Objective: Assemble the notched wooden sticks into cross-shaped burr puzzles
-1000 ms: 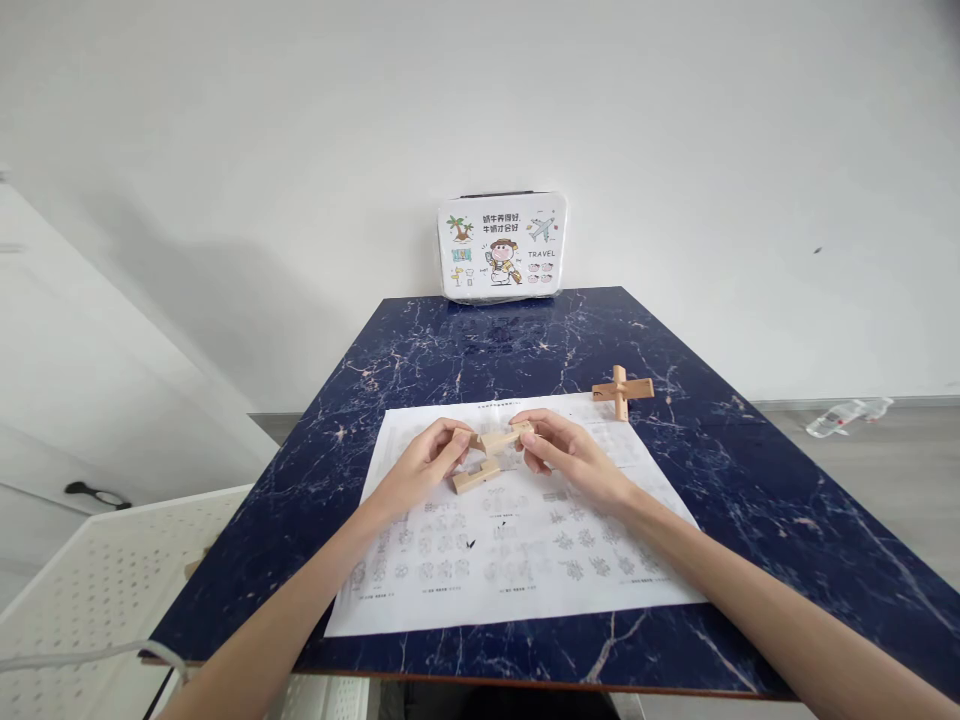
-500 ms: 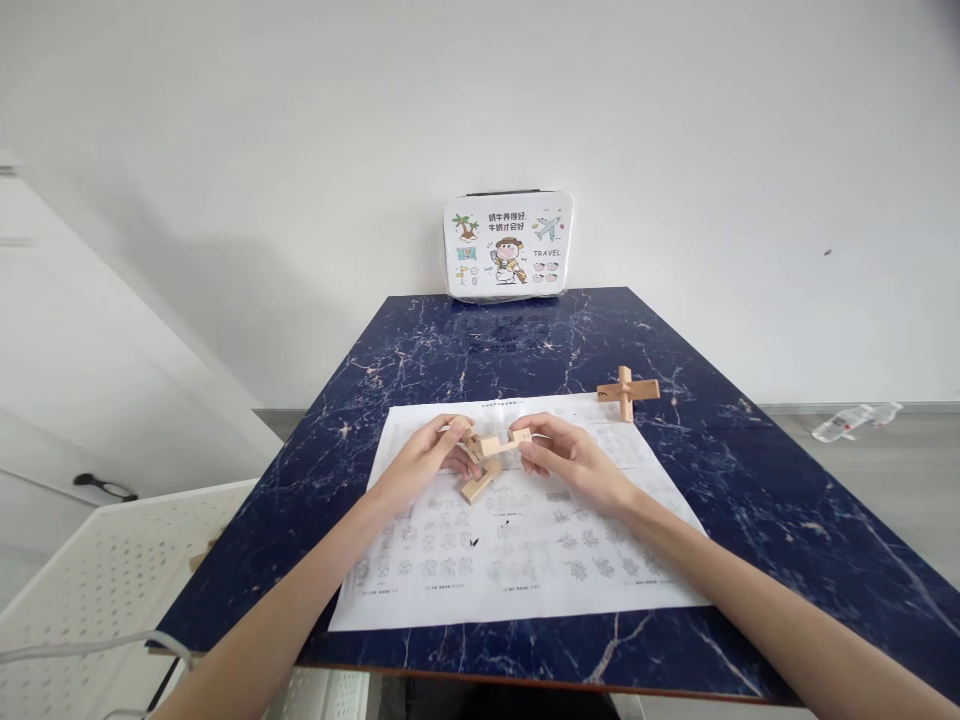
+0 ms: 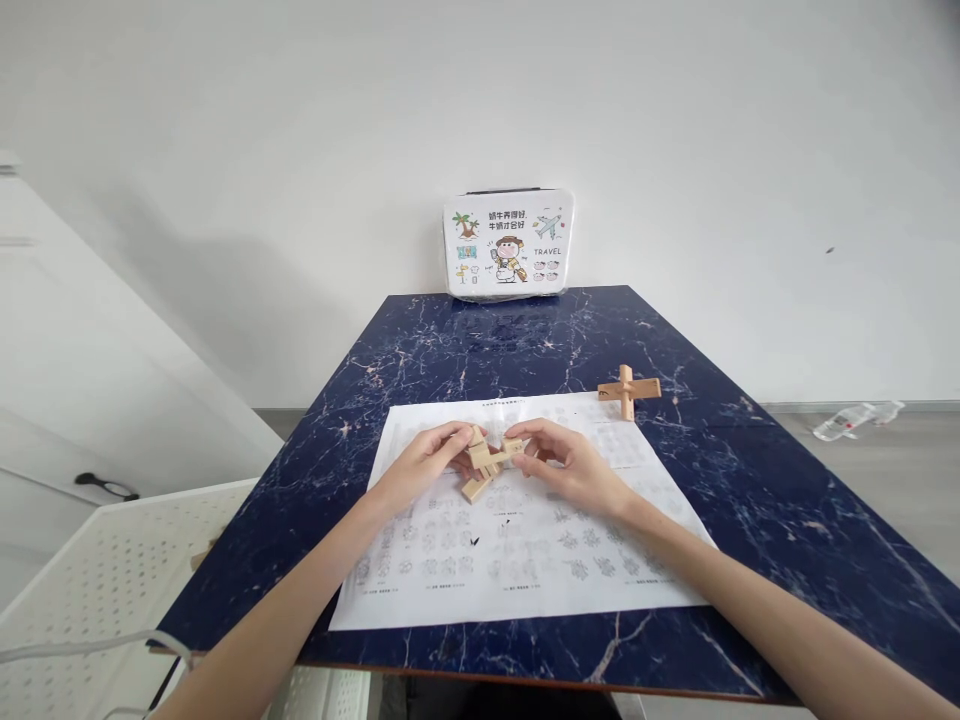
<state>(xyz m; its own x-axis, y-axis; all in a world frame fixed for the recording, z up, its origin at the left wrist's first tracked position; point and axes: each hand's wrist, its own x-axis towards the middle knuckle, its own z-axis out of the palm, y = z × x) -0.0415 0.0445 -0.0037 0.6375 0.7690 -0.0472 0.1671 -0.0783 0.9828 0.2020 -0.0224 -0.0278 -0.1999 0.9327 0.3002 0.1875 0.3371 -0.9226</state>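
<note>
Over a white printed sheet (image 3: 517, 560) my two hands hold notched wooden puzzle bars (image 3: 484, 462) that cross each other. My left hand (image 3: 427, 462) pinches the bars from the left, fingers closed on them. My right hand (image 3: 559, 460) pinches the end of one bar from the right. The lower bar's end rests on the sheet. A second wooden cross (image 3: 628, 389), put together from bars, lies alone on the table beyond the sheet's right corner.
The dark blue marbled table (image 3: 750, 480) stands against a white wall. A cartoon-printed white case (image 3: 508, 243) leans at its far edge. A white perforated basket (image 3: 90, 580) sits lower left; a plastic bottle (image 3: 855, 420) lies on the floor at the right.
My hands have drawn closer together. The bar in my right hand has slid left into the other piece, so the pieces now cross tightly; one bar has tipped more upright.
</note>
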